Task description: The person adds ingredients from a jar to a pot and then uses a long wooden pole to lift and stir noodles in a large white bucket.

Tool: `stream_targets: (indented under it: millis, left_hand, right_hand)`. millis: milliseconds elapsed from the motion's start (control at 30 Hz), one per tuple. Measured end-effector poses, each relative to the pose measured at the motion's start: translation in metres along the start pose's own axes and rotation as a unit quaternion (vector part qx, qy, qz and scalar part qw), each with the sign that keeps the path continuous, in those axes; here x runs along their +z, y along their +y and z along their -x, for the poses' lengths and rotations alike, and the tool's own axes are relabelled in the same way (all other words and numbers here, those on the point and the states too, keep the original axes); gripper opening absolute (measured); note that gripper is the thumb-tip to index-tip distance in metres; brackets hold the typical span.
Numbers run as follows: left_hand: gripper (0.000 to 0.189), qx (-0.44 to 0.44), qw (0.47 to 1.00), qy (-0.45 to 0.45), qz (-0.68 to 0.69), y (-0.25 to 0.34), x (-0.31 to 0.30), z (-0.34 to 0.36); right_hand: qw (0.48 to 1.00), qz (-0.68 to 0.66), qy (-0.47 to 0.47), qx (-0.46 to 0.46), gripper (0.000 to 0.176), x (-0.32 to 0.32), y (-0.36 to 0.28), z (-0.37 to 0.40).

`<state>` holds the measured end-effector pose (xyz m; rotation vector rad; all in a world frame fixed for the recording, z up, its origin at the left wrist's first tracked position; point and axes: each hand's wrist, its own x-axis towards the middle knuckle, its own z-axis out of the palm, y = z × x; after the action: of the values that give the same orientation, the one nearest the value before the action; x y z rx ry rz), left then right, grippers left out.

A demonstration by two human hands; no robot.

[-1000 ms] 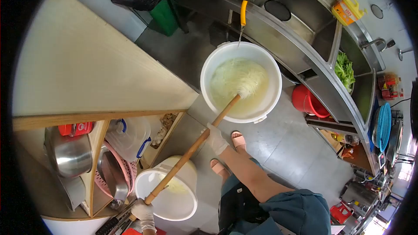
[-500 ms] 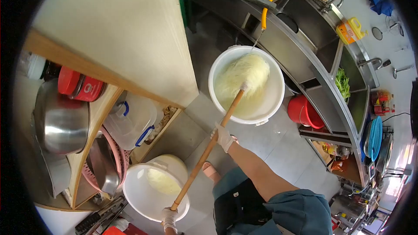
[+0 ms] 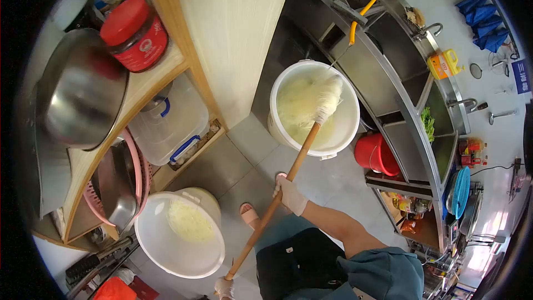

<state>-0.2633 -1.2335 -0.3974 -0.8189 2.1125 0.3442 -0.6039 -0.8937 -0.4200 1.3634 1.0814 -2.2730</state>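
Observation:
A long wooden pole (image 3: 275,203) slants across the view, gripped by both my gloved hands. My right hand (image 3: 291,195) is closed around its middle. My left hand (image 3: 224,287), partly cut off by the frame's lower edge, is closed near its lower end. The pole's far end sits in a large white bucket (image 3: 354,125), with pale shreds (image 3: 328,99) heaped over it, so its head is hidden. Cloudy liquid and more shreds surround it. From a yellow hose (image 3: 363,14) a thin stream of water runs into this bucket.
A second white bucket (image 3: 145,244) with pale shreds stands at lower left. Beside the steel sink counter (image 3: 408,139) is a red bucket (image 3: 376,154). Wooden shelves (image 3: 130,105) on the left hold a steel pot (image 3: 83,91) and a red-lidded jar (image 3: 136,36).
The pole's loaded end has shifted right within the bucket, and its shaft slants more steeply. My hands have moved lower in view. The camera view has shifted too.

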Motion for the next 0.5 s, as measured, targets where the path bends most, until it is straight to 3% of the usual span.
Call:
stream_targets:
  millis: [133, 233, 300, 467, 500]
  left_hand:
    - [0.018, 0.015, 0.999, 0.04, -0.019, -0.002, -0.046, 0.05]
    - [0.018, -0.038, 0.997, 0.054, -0.032, -0.013, -0.067, 0.074]
    - [0.028, 0.008, 0.996, -0.036, -0.081, -0.007, -0.086, 0.082]
    - [0.03, 0.012, 0.996, -0.002, -0.092, -0.01, -0.079, 0.091]
    - [0.029, 0.023, 0.997, 0.011, -0.07, -0.011, -0.08, 0.094]
  right_hand:
    - [0.999, 0.004, 0.009, 0.036, 0.017, 0.017, -0.014, 0.054]
    - [0.995, -0.008, 0.016, 0.096, 0.016, 0.028, -0.029, 0.091]
    - [0.996, -0.001, 0.004, 0.095, 0.016, 0.031, -0.037, 0.105]
    - [0.995, 0.025, 0.04, 0.086, 0.021, 0.034, -0.05, 0.125]
    - [0.997, 0.025, 0.008, 0.077, 0.022, 0.027, -0.049, 0.123]
